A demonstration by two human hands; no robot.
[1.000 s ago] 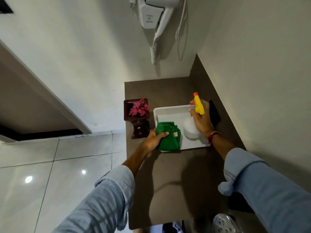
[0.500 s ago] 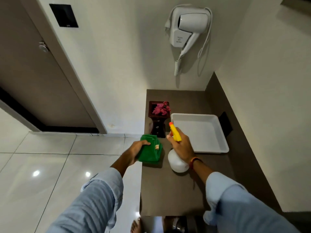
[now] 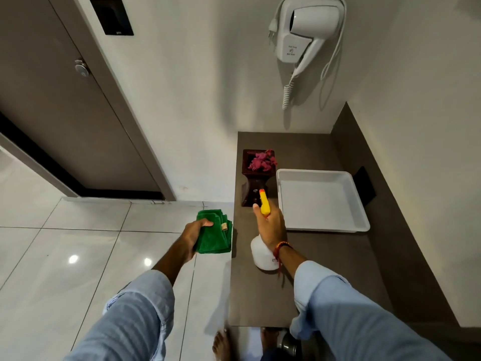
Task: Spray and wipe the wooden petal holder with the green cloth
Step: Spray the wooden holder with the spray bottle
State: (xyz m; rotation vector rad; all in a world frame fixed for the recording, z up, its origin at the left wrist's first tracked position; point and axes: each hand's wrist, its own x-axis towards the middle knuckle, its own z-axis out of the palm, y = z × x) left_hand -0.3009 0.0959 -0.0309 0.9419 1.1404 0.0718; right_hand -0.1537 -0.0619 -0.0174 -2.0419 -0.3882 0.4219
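The dark wooden petal holder stands upright at the left edge of the brown counter, with pink petals in its top. My right hand grips a white spray bottle with a yellow nozzle; the nozzle points at the holder's lower part, just in front of it. My left hand holds a folded green cloth left of the counter edge, over the floor.
A white tray lies to the right of the holder. A black object leans on the right wall. A hair dryer hangs above. A door and glossy floor tiles are to the left. Bare feet show below.
Both hands lifted the cloth and the spray bottle out of the tray and moved left. The cloth now hangs beyond the counter edge and the nozzle is close to the holder.
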